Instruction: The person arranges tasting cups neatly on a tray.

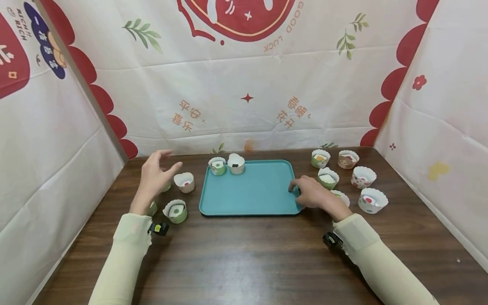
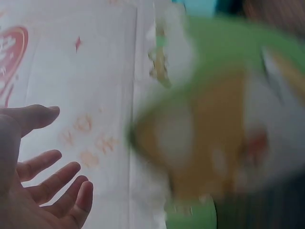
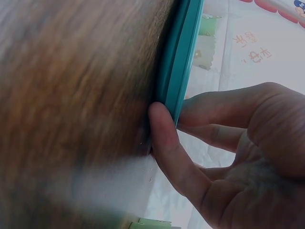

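A teal tray (image 1: 248, 192) lies flat on the table. At its right front corner my right hand (image 1: 314, 192) pinches the rim. In the right wrist view the thumb (image 3: 164, 131) presses the tray's outer wall and the other fingers reach over the edge. Two paper cups stand at the tray's back left corner, one green cup (image 1: 218, 166) and one white cup (image 1: 236, 164). My left hand (image 1: 154, 171) hovers over the cups on the left, its fingers loosely spread and holding nothing. Below it are a white cup (image 1: 184, 183) and a green cup (image 1: 176, 211).
Several paper cups stand right of the tray, among them a red-patterned cup (image 1: 363, 177), a white cup (image 1: 372, 201) and a brown cup (image 1: 347, 159). My right forearm partly covers another cup (image 1: 340, 197). Printed cloth (image 1: 244, 84) walls in the back and sides of the table (image 1: 236, 258).
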`<state>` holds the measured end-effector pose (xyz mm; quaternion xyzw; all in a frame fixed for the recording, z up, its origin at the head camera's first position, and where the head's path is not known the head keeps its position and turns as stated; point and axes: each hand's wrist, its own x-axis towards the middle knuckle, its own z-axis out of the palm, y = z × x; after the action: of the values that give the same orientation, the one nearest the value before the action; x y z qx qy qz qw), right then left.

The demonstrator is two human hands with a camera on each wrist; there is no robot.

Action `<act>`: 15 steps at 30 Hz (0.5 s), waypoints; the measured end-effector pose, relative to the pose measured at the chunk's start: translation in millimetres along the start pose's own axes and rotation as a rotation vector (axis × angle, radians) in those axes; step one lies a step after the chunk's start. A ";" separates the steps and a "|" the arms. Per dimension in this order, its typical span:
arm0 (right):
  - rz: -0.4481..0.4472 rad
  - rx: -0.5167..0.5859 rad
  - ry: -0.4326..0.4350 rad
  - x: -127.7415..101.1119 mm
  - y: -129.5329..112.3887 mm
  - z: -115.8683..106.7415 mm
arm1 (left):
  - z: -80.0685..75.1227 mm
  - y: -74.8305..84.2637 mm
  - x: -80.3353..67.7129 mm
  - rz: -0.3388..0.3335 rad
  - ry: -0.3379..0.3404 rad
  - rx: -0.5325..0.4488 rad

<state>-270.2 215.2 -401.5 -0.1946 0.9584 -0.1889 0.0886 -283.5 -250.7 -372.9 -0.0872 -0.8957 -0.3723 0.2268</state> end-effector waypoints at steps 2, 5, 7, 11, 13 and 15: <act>-0.003 0.012 0.005 -1.3 -0.1 0.2 | -7.5 -7.3 0.1 -0.025 0.000 0.034; -0.005 0.024 -0.007 -3.3 -0.6 3.7 | -19.0 -17.8 -4.0 -0.081 -0.033 0.084; -0.003 0.024 -0.011 -4.0 -0.9 5.7 | -26.0 -24.8 -5.6 -0.117 -0.072 0.109; -0.002 0.010 0.008 -3.8 -1.2 4.7 | -35.7 -37.3 -4.1 -0.203 -0.184 0.132; -0.004 0.007 0.010 -3.5 -1.5 2.6 | -38.6 -42.3 -2.9 -0.257 -0.245 0.134; -0.011 0.004 0.007 -3.4 -1.9 0.0 | -40.9 -45.9 -1.7 -0.297 -0.300 0.140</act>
<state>-266.5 215.0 -400.4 -0.1990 0.9573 -0.1918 0.0844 -283.0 -312.1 -377.2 0.0069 -0.9461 -0.3215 0.0390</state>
